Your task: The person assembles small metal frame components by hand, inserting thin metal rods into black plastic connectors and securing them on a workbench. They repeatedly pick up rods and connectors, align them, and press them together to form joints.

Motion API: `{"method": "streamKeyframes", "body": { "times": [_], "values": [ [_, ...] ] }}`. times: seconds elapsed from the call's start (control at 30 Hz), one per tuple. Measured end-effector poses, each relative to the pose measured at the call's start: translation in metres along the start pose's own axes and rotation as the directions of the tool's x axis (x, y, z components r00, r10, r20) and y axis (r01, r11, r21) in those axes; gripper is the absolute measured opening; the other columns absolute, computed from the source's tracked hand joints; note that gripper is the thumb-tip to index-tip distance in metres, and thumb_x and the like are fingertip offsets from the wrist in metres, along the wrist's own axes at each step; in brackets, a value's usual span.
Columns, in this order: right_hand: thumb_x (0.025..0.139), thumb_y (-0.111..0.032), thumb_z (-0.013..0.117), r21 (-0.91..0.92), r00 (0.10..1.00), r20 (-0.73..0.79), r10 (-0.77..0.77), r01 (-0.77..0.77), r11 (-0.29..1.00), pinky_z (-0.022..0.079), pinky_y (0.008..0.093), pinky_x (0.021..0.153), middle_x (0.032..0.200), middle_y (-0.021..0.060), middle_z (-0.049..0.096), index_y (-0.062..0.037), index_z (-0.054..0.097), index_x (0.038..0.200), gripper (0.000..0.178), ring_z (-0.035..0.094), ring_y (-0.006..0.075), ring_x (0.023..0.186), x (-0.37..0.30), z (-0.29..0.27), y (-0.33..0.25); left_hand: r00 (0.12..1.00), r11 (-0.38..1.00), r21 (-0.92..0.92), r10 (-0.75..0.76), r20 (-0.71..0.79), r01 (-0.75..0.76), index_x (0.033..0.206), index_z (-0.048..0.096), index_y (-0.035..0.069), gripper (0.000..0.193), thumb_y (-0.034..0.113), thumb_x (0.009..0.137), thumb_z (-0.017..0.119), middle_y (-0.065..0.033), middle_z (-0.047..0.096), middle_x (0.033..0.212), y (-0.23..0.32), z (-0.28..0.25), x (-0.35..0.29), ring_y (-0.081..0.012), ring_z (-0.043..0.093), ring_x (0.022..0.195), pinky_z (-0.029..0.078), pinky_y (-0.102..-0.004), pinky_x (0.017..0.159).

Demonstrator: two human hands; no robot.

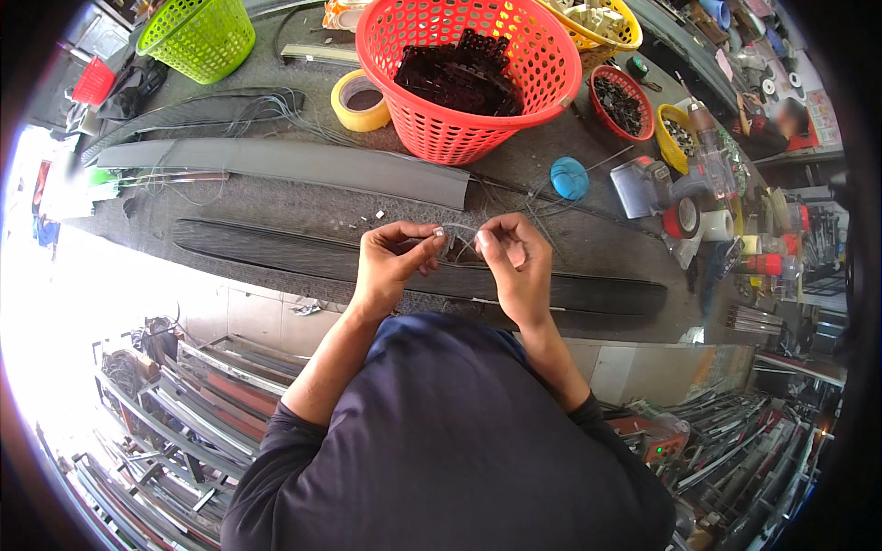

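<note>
Between thumb and fingers, my left hand [395,262] pinches a small white piece [439,231]. A thin pale cord [461,226] arches from it to my right hand [516,266], whose thumb and forefinger are pressed together on the cord. Both hands are raised over a long dark pleated strip [588,292] lying along the near side of the bench. Beyond them rests a flat grey strip [303,172], with a tiny white bit [379,215] near its front edge. Fine loose strings [542,207] trail across the bench to the right.
A red basket [423,133] of black parts stands ahead, beside a yellow tape roll [358,101] and a green basket [197,41]. To the right are a blue disc [570,178], a cordless tool [643,186] and red tape [682,219]. Metal racks [175,395] fill the lower left.
</note>
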State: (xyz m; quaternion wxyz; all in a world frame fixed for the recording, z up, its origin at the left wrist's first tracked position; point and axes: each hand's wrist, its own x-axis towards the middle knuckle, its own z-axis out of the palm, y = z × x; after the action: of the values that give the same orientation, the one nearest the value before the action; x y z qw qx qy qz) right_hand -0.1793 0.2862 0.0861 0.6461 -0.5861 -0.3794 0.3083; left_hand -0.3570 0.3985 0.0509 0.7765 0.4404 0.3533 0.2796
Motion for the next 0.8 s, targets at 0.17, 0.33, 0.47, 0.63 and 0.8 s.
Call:
{"method": "streamKeyframes", "body": {
  "times": [0.17, 0.33, 0.47, 0.63, 0.8],
  "values": [
    [0.112, -0.012, 0.076, 0.004, 0.991, 0.006, 0.134, -0.134, 0.991, 0.038, 0.0215, 0.067, 0.085, -0.0084, 0.053, -0.0022, 0.072, 0.107, 0.012, 0.047, -0.0001, 0.076, -0.0022, 0.0046, 0.0015, 0.999, 0.999, -0.043, -0.004, 0.034, 0.005, 0.120, 0.085, -0.003, 0.024, 0.013, 0.103, 0.089, -0.0053, 0.082, 0.092, 0.0008, -0.0007, 0.0029, -0.0096, 0.074, 0.074, 0.058, -0.0256, 0.066],
    [0.107, -0.005, 0.082, -0.171, 0.998, 0.050, 0.035, -0.026, 0.985, 0.033, 0.0196, 0.061, 0.079, -0.0111, 0.054, 0.0002, 0.075, 0.109, 0.010, 0.043, -0.0028, 0.070, -0.0005, 0.0070, -0.0010, 0.999, 0.997, -0.082, 0.000, 0.046, 0.003, 0.117, 0.085, -0.001, 0.021, 0.013, 0.103, 0.089, -0.0052, 0.082, 0.092, -0.0026, 0.0032, 0.0055, -0.0100, 0.074, 0.072, 0.060, -0.0262, 0.066],
    [0.103, -0.002, 0.086, -0.172, 0.998, 0.023, -0.058, 0.061, 0.983, 0.029, 0.0215, 0.058, 0.074, -0.0123, 0.050, -0.0003, 0.081, 0.108, 0.008, 0.038, -0.0027, 0.066, -0.0053, 0.0111, -0.0042, 0.998, 0.982, -0.178, -0.049, 0.049, 0.057, 0.111, 0.084, 0.001, 0.015, 0.013, 0.103, 0.089, -0.0051, 0.083, 0.096, -0.0031, 0.0021, 0.0049, -0.0101, 0.073, 0.070, 0.061, -0.0275, 0.064],
    [0.097, -0.002, 0.091, -0.288, 0.986, -0.008, -0.165, 0.156, 0.945, 0.028, 0.0242, 0.055, 0.071, -0.0086, 0.055, -0.0013, 0.084, 0.106, 0.011, 0.037, -0.0012, 0.062, -0.0083, 0.0117, -0.0029, 0.989, 0.952, -0.267, -0.132, 0.070, 0.146, 0.109, 0.082, 0.001, 0.015, 0.014, 0.104, 0.088, -0.0080, 0.085, 0.102, 0.0027, -0.0005, 0.0019, -0.0097, 0.069, 0.065, 0.063, -0.0303, 0.062],
    [0.096, 0.004, 0.090, -0.311, 0.973, 0.015, -0.231, 0.224, 0.923, 0.028, 0.0227, 0.056, 0.080, -0.0073, 0.063, 0.0005, 0.083, 0.106, 0.013, 0.036, -0.0026, 0.064, -0.0073, 0.0113, 0.0027, 0.983, 0.960, -0.209, -0.180, 0.043, 0.185, 0.108, 0.082, 0.004, 0.013, 0.015, 0.103, 0.088, 0.0007, 0.074, 0.086, 0.0056, 0.0020, 0.0017, -0.0054, 0.058, 0.060, 0.065, -0.0325, 0.062]
  ]
}}
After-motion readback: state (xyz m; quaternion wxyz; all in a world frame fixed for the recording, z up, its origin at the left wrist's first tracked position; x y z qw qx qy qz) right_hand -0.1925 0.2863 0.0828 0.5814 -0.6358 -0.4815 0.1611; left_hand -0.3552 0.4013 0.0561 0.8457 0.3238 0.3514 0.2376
